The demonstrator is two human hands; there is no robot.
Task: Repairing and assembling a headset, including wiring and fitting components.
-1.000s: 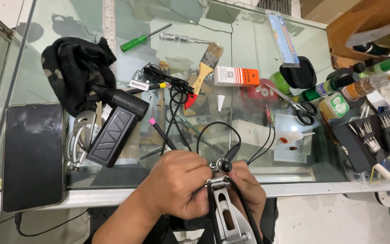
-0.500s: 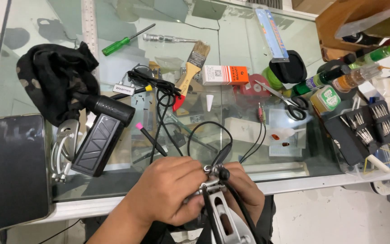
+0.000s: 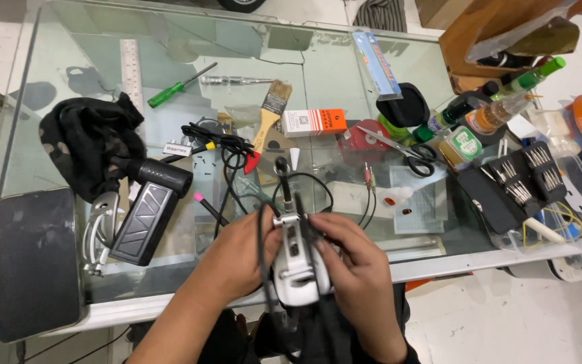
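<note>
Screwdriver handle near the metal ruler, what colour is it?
Green screwdriver handle, clearest in the head view.

The worktop [image 3: 345, 74] is a clear glass sheet with a pale frame along its near edge; it runs across the whole view and tilts slightly up to the right. Through the glass, a lower level and shadows of the clutter on top are visible. A second glass panel adjoins at the far left. Beyond the right end, a wooden piece of furniture [image 3: 486, 34] stands at the top corner, brown with an angled edge. The floor [image 3: 506, 323] below the near edge is pale, speckled and marked with dark scuffs. Light is even and bright, with soft reflections on the glass. No walls or windows are in view.
</note>
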